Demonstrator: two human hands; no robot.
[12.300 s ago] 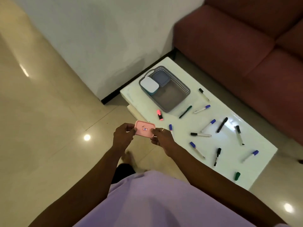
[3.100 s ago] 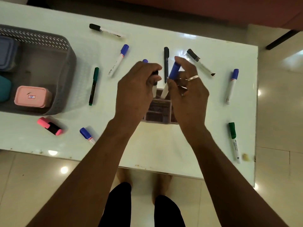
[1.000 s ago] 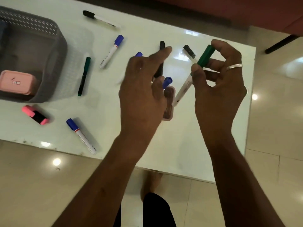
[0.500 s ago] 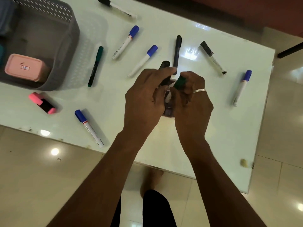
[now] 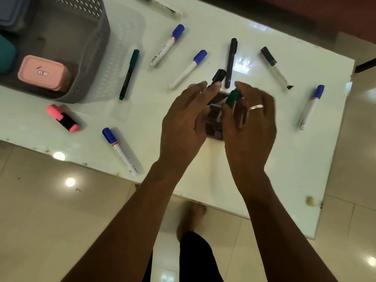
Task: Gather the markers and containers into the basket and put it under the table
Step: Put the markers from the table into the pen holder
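Note:
A small brown marker holder [image 5: 213, 121] stands on the white table [image 5: 284, 180] between my hands. A black-capped marker [image 5: 219, 75] and a green-capped marker [image 5: 233, 97] stick up out of it. My left hand [image 5: 183, 121] is beside the holder with its fingers spread, fingertips at the black-capped marker. My right hand [image 5: 251, 123] pinches the green-capped marker between thumb and forefinger. The grey basket [image 5: 101, 37] sits at the table's left end and holds a pink container [image 5: 43, 73], a teal container [image 5: 6, 55] and a blue-grey one [image 5: 10, 9].
Several markers lie loose on the table: blue-capped ones [image 5: 167, 45] [image 5: 188, 70] [image 5: 311, 106] [image 5: 120, 151], a thin green one [image 5: 129, 75], a black one [image 5: 231, 62], a black-capped one [image 5: 274, 66] and a pink highlighter [image 5: 63, 118]. The table's front edge is near my feet.
My right hand brought the green-capped marker down to the holder. Since half a second ago both hands have loosened and spread apart around the holder.

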